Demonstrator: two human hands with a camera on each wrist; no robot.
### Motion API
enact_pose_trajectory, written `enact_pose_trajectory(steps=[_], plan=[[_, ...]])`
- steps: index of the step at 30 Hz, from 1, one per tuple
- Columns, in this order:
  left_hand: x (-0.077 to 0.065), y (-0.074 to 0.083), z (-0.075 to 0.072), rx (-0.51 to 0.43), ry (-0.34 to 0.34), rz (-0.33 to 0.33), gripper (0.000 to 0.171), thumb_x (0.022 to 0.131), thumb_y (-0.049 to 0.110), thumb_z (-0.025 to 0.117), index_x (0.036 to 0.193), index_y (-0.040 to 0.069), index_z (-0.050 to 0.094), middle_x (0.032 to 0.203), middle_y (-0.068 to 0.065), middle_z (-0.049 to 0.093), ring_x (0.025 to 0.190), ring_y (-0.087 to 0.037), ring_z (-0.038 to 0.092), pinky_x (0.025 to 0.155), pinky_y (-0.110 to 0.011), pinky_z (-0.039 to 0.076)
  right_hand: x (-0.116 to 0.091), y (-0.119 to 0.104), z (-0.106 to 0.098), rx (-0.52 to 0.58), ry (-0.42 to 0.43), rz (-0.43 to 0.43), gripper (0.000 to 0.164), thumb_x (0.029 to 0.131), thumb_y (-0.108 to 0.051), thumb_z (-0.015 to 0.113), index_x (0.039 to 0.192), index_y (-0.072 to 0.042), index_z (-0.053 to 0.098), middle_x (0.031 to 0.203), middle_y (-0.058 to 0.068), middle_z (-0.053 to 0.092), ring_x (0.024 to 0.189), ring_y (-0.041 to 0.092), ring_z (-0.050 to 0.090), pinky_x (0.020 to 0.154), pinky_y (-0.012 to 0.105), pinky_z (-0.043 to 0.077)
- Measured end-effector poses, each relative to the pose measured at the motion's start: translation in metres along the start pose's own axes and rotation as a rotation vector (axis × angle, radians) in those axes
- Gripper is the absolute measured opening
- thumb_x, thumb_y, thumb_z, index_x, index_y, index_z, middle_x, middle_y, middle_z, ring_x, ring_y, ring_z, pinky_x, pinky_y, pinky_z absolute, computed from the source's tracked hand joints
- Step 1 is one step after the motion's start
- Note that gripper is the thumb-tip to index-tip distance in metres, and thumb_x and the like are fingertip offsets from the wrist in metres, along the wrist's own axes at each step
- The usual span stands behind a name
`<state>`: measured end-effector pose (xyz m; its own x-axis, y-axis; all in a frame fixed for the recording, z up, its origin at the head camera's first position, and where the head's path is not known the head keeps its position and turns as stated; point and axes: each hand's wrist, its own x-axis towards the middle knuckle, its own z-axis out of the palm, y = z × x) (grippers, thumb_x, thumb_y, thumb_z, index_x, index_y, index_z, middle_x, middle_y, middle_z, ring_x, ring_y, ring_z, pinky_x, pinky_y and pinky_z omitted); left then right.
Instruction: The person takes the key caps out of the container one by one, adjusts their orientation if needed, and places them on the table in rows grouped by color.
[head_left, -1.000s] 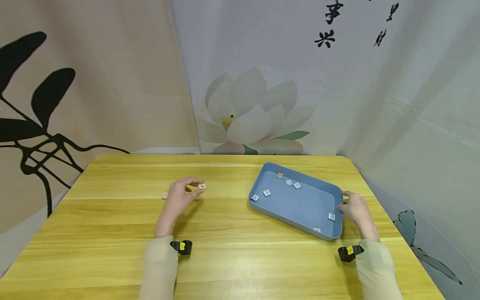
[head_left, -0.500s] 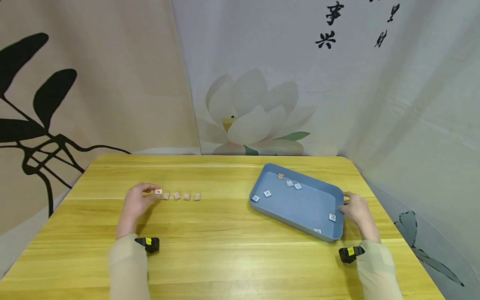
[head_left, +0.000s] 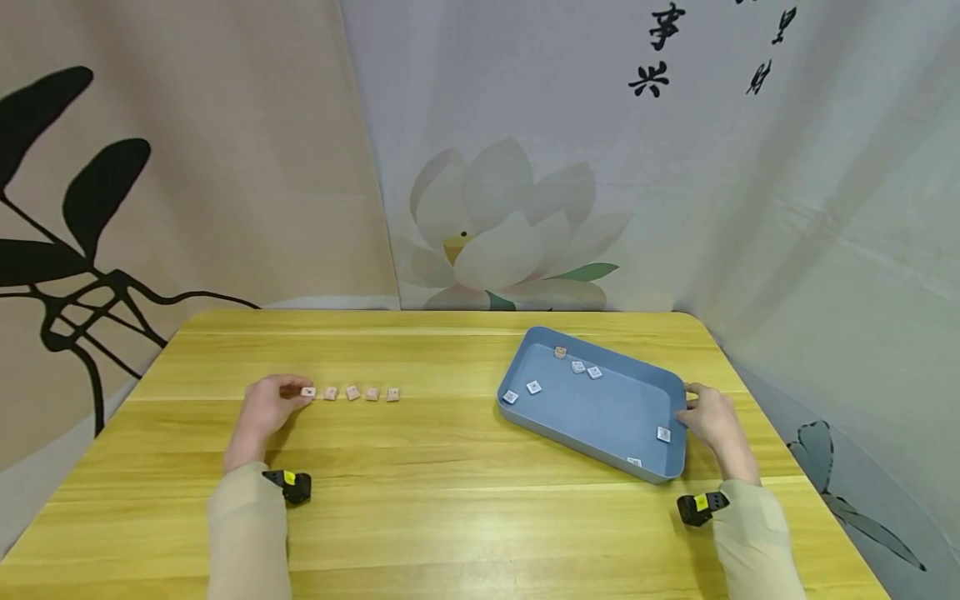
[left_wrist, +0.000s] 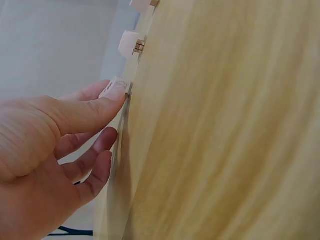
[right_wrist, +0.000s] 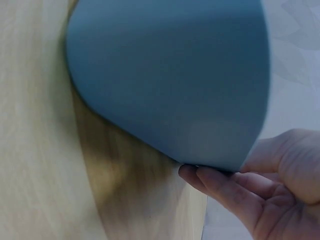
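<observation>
My left hand (head_left: 266, 410) pinches a small pale keycap (head_left: 308, 392) between thumb and fingertips at the left end of a row. In the left wrist view, the pinched keycap (left_wrist: 116, 87) is at the table surface, partly covered by the thumb. To its right stand several more keycaps (head_left: 353, 392), spaced apart in a line. At the right, my right hand (head_left: 712, 417) grips the short right end of a blue tray (head_left: 600, 404). The right wrist view shows fingers and thumb of the right hand (right_wrist: 260, 190) at the edge of the tray (right_wrist: 170, 85).
Several loose keycaps lie scattered inside the tray, among them an orange-toned keycap (head_left: 560, 352) in the far left corner and a white keycap (head_left: 663, 434) near the right end. The wooden table (head_left: 450, 500) meets a printed curtain (head_left: 517, 150) at the back.
My left hand has moved left with the keycap, past the row, and then lowered it to the table at the row's left end. The right hand and tray have stayed put.
</observation>
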<state>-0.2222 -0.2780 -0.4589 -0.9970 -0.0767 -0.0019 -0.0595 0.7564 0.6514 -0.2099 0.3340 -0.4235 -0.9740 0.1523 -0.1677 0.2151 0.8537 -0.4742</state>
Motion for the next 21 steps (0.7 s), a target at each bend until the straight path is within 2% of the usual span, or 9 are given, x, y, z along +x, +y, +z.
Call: enact_pose_trajectory(steps=[11,16,18,21], plan=[[-0.001,0.000,-0.001,0.031,-0.008,0.009,0.034,0.089,0.003,0.063,0.121,-0.007,0.059,0.119,-0.031,0.059,0.109,-0.045,0.055,0.092,-0.054,0.047,0.000,0.001,0.001,-0.002,0.002,-0.004,0.057,0.086,-0.001,0.059,0.135,0.018,0.036,0.119,0.040,0.054,0.107,0.050,0.057,0.083,0.051,0.054],[-0.001,0.004,-0.005,0.025,-0.024,0.001,0.037,0.092,0.008,0.061,0.126,-0.007,0.055,0.124,-0.032,0.056,0.114,-0.046,0.052,0.094,-0.056,0.045,0.000,0.001,0.001,0.000,-0.003,0.002,0.058,0.087,-0.002,0.059,0.136,0.018,0.035,0.119,0.040,0.054,0.108,0.050,0.057,0.084,0.052,0.053],[-0.001,0.009,-0.006,0.025,-0.007,0.010,0.036,0.094,0.011,0.057,0.126,-0.006,0.055,0.125,-0.031,0.056,0.114,-0.046,0.051,0.094,-0.056,0.045,0.001,0.001,0.001,0.001,-0.003,0.005,0.058,0.087,-0.002,0.059,0.136,0.018,0.035,0.120,0.040,0.053,0.108,0.050,0.057,0.084,0.052,0.053],[0.002,0.022,-0.004,0.015,0.060,0.040,0.034,0.097,0.013,0.052,0.125,-0.006,0.056,0.123,-0.030,0.057,0.114,-0.044,0.052,0.092,-0.055,0.045,0.001,0.001,0.002,0.005,-0.007,0.014,0.058,0.087,-0.001,0.058,0.136,0.018,0.034,0.121,0.041,0.052,0.109,0.050,0.056,0.084,0.051,0.054]])
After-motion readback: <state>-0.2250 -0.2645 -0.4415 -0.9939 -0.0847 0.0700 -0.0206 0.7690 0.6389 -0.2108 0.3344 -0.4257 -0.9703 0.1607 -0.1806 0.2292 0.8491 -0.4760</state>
